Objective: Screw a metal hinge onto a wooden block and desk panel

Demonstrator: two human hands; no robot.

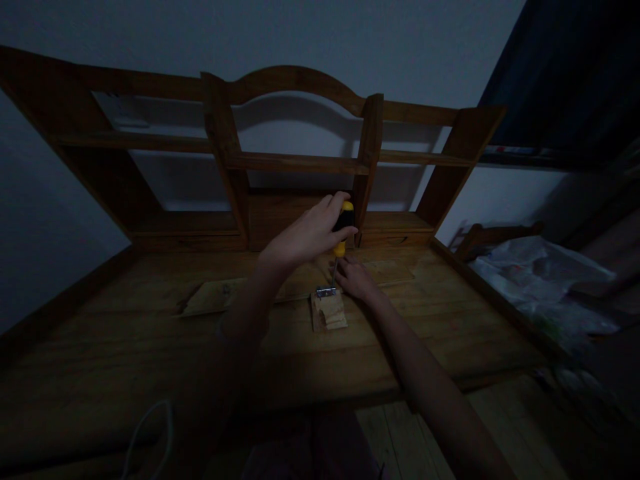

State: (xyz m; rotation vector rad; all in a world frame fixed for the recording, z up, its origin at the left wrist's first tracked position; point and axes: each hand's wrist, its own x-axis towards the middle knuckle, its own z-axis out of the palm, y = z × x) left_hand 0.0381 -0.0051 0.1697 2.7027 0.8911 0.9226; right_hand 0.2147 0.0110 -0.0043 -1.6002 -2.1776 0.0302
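In a dim room, a wooden surface (125,373) spreads beneath both grips. Closest to the viewer, a thin white loop (170,427) hangs well below and left of the left grip (313,230), and pale boards (400,440) show past the surface's front edge, below the right grip (355,277).

Next comes a small wood block (320,320) with a rough, broken-looking top, lying just nearer than the right grip and a little to its left. At the block's far edge sits a metal hinge (326,291), just left of the right grip. That grip lies low at the surface with its fingers bent, close to the screwdriver's shaft; whether it pinches anything cannot be told.

The left grip is closed around the yellow-and-black handle of a screwdriver (344,220), whose shaft slants down to the hinge's right end. A long board (215,297) lies crosswise, reaching out to either side of the two grips.

Beyond the grips stands a wooden shelf unit (295,163) with an arched top. Plastic bags (540,267) lie well to their right, and a pale wall (300,33) rises behind.
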